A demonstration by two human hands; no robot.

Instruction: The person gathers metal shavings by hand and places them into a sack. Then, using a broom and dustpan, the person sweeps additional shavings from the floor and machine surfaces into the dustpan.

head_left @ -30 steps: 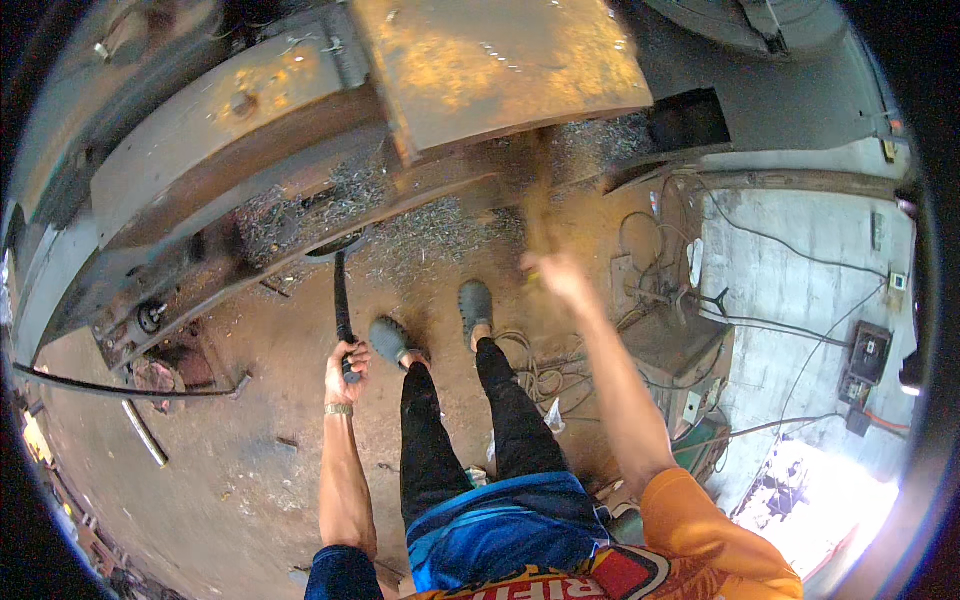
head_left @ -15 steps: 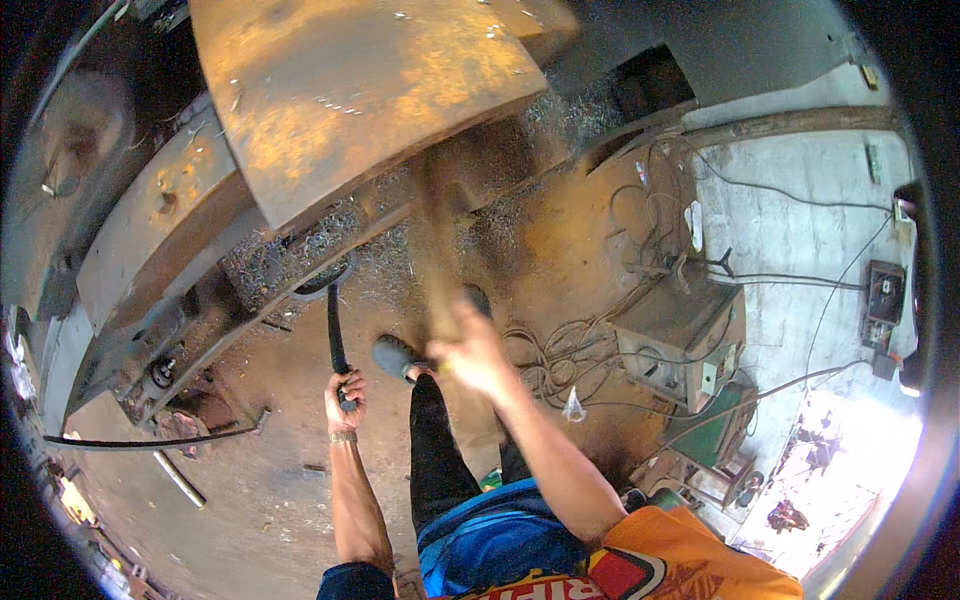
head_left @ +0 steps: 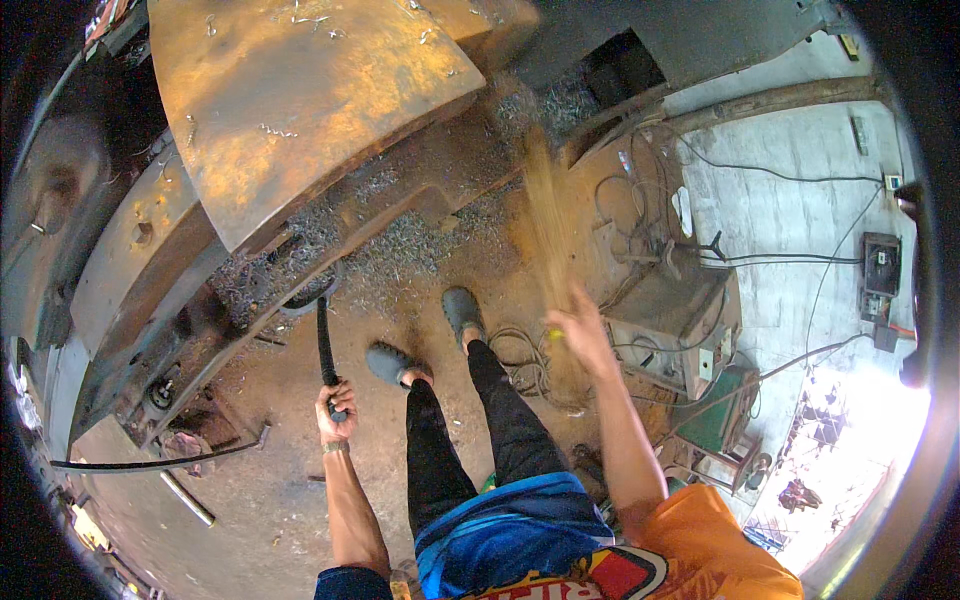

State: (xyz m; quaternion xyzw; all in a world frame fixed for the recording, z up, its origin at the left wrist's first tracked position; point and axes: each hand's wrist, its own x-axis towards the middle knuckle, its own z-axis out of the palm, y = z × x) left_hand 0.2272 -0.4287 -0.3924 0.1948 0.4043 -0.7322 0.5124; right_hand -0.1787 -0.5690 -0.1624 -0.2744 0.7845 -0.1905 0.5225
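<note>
My left hand (head_left: 337, 408) is closed round the black handle of a round, dark pan (head_left: 324, 345). The pan's far end sits under the edge of the machine, beside curly metal shavings (head_left: 400, 245). To the right, my right hand (head_left: 582, 328) grips what looks like a tan straw hand broom (head_left: 546, 215), smeared by motion. Its bristles point away from me, toward the shavings at the machine's base. A bit of yellow shows at my right fingers.
A rusty metal slab (head_left: 320, 100) of the machine juts out overhead at upper left. On the right are a grey metal box (head_left: 670, 320) with cables, a coiled hose (head_left: 520, 365) and a green case (head_left: 720, 408). A metal tube (head_left: 187, 498) lies at lower left.
My right hand has swung the broom to the right, away from the middle. My left hand and the pan have shifted only slightly. Both of my feet now show.
</note>
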